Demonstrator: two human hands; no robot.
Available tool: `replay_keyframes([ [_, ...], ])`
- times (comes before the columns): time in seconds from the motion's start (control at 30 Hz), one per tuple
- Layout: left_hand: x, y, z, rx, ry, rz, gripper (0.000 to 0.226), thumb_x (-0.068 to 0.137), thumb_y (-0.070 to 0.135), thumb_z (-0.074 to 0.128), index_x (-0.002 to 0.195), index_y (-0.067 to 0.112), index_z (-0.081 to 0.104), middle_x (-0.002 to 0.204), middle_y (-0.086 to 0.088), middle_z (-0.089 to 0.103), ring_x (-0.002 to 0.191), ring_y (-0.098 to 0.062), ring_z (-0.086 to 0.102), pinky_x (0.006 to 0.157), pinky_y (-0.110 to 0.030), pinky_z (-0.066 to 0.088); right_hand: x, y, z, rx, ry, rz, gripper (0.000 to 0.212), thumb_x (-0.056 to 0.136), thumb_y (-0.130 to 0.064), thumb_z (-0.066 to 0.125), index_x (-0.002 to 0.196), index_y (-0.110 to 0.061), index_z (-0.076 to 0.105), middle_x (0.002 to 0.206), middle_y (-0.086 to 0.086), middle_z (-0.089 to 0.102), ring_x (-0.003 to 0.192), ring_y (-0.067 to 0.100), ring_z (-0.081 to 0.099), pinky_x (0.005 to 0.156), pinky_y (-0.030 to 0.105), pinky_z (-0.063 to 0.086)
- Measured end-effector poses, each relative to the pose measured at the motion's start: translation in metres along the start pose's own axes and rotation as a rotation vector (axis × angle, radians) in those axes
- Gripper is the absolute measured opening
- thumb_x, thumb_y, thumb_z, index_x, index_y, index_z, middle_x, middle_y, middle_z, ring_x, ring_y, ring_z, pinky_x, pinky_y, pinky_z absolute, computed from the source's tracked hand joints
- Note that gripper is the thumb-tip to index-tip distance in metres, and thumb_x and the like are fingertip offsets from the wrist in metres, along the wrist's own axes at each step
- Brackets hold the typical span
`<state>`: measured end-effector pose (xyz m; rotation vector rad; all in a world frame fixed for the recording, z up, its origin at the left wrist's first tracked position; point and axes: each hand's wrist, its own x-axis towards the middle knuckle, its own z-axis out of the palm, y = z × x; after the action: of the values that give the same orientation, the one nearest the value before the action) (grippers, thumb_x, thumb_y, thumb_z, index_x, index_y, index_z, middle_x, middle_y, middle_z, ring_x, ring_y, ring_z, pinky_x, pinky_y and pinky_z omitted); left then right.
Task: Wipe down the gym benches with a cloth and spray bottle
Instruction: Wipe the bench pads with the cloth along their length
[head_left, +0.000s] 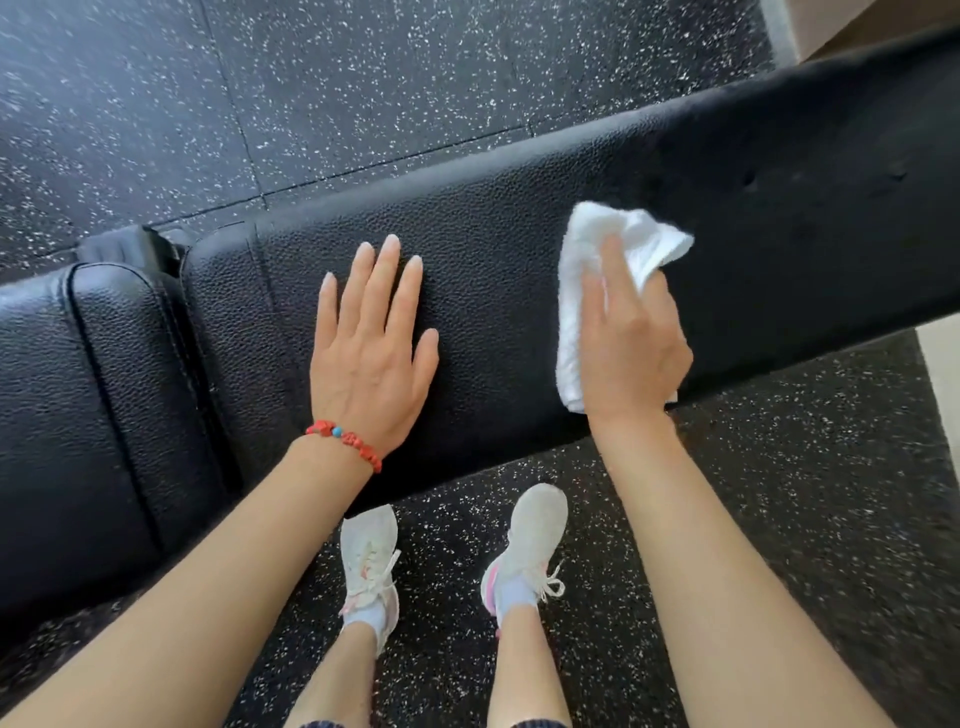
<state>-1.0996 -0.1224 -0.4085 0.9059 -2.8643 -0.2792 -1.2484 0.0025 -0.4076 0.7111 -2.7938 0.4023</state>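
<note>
The black padded bench (519, 218) runs with its long axis from 8 o'clock up to 2 o'clock across the speckled rubber floor (363, 93), its seat pad (78, 389) joined at the 9 o'clock end.

The left hand (371, 358) lies flat on the bench, palm down, fingers straight and slightly spread, pointing toward 12 o'clock; its grip is fully open and holds nothing. A red bead bracelet (345, 441) circles its wrist.

The right hand (631, 343) presses a white cloth (587, 249) onto the bench, at 3 o'clock from the left hand. Its fingers look loosely extended over the cloth, though blur hides the fingertips. The cloth is crumpled, stretched lengthwise from 6 to 12 o'clock, showing beyond the fingers at 12 o'clock and along the hand's 9 o'clock side.

Two white sneakers (530, 540) stand on the floor at 6 o'clock.
</note>
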Motion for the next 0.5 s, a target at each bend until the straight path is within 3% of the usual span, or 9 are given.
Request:
replay_keyframes([
  [0.07, -0.001, 0.004, 0.007, 0.014, -0.043, 0.003, 0.054, 0.092, 0.03, 0.036, 0.141, 0.007, 0.036, 0.15, -0.014, 0.03, 0.138, -0.03, 0.024, 0.112, -0.046, 0.01, -0.029, -0.017, -0.005, 0.013, -0.002, -0.166, 0.032, 0.096, -0.032, 0.042, 0.109, -0.021, 0.069, 0.062, 0.004, 0.053, 0.049, 0.019, 0.049, 0.04, 0.024, 0.031],
  [0.17, -0.002, 0.002, 0.011, 0.027, -0.05, 0.009, 0.054, 0.092, 0.029, 0.036, 0.141, 0.006, 0.035, 0.15, -0.014, 0.031, 0.138, -0.031, 0.024, 0.112, -0.046, 0.01, -0.061, -0.023, -0.01, 0.048, -0.04, -0.461, 0.03, 0.095, -0.032, 0.047, 0.112, -0.019, 0.068, 0.059, 0.001, 0.049, 0.047, 0.016, 0.044, 0.041, 0.028, 0.036],
  [0.23, -0.002, 0.003, 0.009, 0.018, -0.052, 0.008, 0.054, 0.092, 0.03, 0.036, 0.141, 0.006, 0.036, 0.15, -0.015, 0.03, 0.138, -0.032, 0.023, 0.112, -0.047, 0.01, -0.048, -0.001, -0.01, 0.023, -0.018, -0.513, 0.027, 0.091, -0.031, 0.054, 0.112, -0.02, 0.068, 0.057, 0.0, 0.046, 0.047, 0.016, 0.043, 0.04, 0.029, 0.038],
  [0.33, 0.001, 0.012, 0.006, 0.005, -0.051, -0.029, 0.057, 0.092, 0.033, 0.035, 0.141, 0.004, 0.035, 0.149, -0.017, 0.03, 0.138, -0.034, 0.022, 0.112, -0.049, 0.009, -0.008, 0.051, -0.009, -0.104, 0.066, -0.289, 0.024, 0.085, -0.025, 0.063, 0.108, -0.021, 0.07, 0.056, 0.003, 0.047, 0.046, 0.018, 0.045, 0.036, 0.026, 0.038],
  [0.43, 0.014, 0.03, 0.005, -0.009, -0.043, 0.011, 0.057, 0.092, 0.034, 0.035, 0.141, 0.004, 0.035, 0.149, -0.019, 0.029, 0.138, -0.035, 0.022, 0.112, -0.05, 0.009, 0.007, 0.071, -0.014, -0.018, -0.026, 0.019, 0.027, 0.088, -0.027, 0.057, 0.113, -0.021, 0.066, 0.069, 0.012, 0.057, 0.056, 0.028, 0.054, 0.045, 0.026, 0.037],
  [0.5, 0.028, 0.048, 0.008, -0.025, -0.039, 0.031, 0.057, 0.092, 0.034, 0.034, 0.141, 0.004, 0.035, 0.149, -0.018, 0.029, 0.138, -0.035, 0.022, 0.112, -0.051, 0.01, -0.003, 0.062, -0.012, -0.015, 0.016, -0.008, 0.027, 0.084, -0.024, 0.065, 0.111, -0.022, 0.067, 0.066, 0.009, 0.056, 0.054, 0.025, 0.053, 0.044, 0.024, 0.032],
])
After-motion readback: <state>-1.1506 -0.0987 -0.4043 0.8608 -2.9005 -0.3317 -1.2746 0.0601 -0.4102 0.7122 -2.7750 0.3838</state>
